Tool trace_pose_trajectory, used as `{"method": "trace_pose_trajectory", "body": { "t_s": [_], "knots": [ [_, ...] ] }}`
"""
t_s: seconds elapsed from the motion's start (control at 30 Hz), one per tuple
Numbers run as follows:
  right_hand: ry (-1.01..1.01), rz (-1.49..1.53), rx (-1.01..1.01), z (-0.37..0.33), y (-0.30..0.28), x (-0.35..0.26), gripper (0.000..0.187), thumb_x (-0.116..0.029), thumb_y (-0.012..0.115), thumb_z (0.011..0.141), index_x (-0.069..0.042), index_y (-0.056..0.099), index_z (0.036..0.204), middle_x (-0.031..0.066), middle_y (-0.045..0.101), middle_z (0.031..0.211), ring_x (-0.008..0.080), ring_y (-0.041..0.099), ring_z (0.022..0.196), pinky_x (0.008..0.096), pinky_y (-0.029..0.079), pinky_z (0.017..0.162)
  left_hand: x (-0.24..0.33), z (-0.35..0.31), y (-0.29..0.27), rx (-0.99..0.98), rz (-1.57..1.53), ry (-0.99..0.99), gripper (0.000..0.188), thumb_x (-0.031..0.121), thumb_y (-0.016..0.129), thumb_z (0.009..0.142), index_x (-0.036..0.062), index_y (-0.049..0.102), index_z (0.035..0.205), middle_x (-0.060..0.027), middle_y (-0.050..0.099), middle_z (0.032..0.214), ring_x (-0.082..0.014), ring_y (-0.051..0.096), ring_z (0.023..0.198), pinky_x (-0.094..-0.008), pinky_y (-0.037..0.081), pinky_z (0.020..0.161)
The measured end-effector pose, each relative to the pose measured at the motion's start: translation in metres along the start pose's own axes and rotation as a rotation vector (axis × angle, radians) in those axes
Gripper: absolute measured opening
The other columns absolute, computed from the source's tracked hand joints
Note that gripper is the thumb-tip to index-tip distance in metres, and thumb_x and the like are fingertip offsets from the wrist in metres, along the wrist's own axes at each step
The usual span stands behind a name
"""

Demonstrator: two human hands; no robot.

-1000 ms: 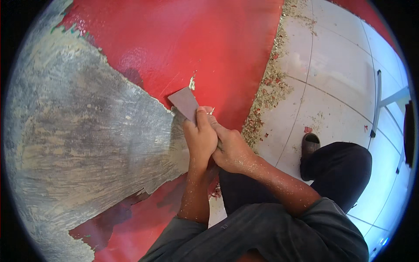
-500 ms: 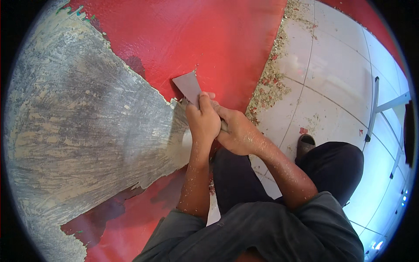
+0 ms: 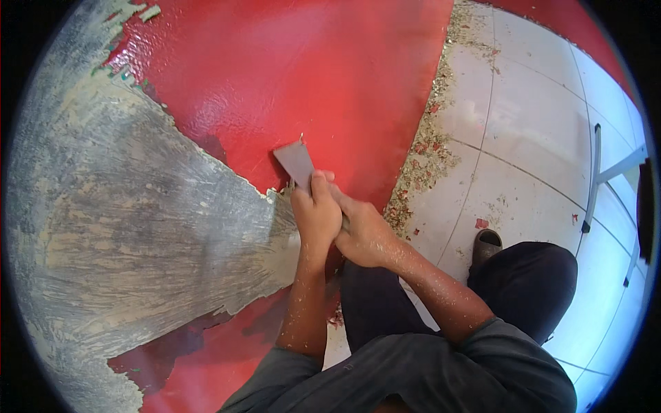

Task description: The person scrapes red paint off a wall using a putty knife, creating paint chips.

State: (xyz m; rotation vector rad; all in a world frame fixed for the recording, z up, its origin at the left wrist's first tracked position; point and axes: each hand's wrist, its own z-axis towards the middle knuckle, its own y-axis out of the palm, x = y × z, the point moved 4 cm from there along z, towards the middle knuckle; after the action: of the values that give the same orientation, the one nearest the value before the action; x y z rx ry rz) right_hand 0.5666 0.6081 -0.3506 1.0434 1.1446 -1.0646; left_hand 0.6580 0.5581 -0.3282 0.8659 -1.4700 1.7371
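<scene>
While both hands point(image 3: 337, 224) stay clamped on it, the scraper point(image 3: 295, 163) has edged forward.

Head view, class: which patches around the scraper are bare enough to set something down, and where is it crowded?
Free: the scraped grey patch left of the left hand; the red painted surface above the scraper; the white tiles at right. Crowded: the strip of paint flakes along the red edge, and where both hands, the right hand included, grip the scraper.
</scene>
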Motion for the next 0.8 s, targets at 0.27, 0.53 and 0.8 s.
{"method": "trace_pose_trajectory", "body": {
  "t_s": [0.27,0.53,0.8],
  "knots": [
    [-0.132,-0.014,0.118,0.012,-0.013,-0.008,0.052,-0.001,0.052,0.079,0.006,0.036,0.128,0.0270,0.054,0.114,0.0269,0.053,0.111,0.0316,0.040,0.090,0.010,0.016,0.010,-0.011,-0.109,-0.052,0.031,0.022,0.043,0.089,-0.0044,0.058,0.084,-0.0082,0.057,0.071,-0.0156,0.053,0.064,-0.0296,0.043,0.060],
    [-0.192,-0.051,0.106,0.033,-0.028,-0.014,0.055,-0.004,0.052,0.078,0.003,0.035,0.129,0.0293,0.054,0.109,0.0345,0.051,0.108,0.0370,0.042,0.088,0.028,0.033,0.015,0.031,-0.114,-0.040,0.031,0.021,0.044,0.088,-0.0042,0.059,0.080,-0.0087,0.058,0.072,-0.0165,0.055,0.066,-0.0303,0.044,0.061],
    [-0.215,-0.089,0.143,0.012,-0.012,0.009,0.053,-0.003,0.052,0.079,0.002,0.036,0.129,0.0267,0.055,0.112,0.0324,0.053,0.111,0.0340,0.041,0.089,0.007,0.013,0.014,0.012,-0.148,-0.108,0.028,0.019,0.042,0.088,-0.0039,0.057,0.080,-0.0087,0.057,0.072,-0.0173,0.055,0.063,-0.0305,0.044,0.059]
  ]
}}
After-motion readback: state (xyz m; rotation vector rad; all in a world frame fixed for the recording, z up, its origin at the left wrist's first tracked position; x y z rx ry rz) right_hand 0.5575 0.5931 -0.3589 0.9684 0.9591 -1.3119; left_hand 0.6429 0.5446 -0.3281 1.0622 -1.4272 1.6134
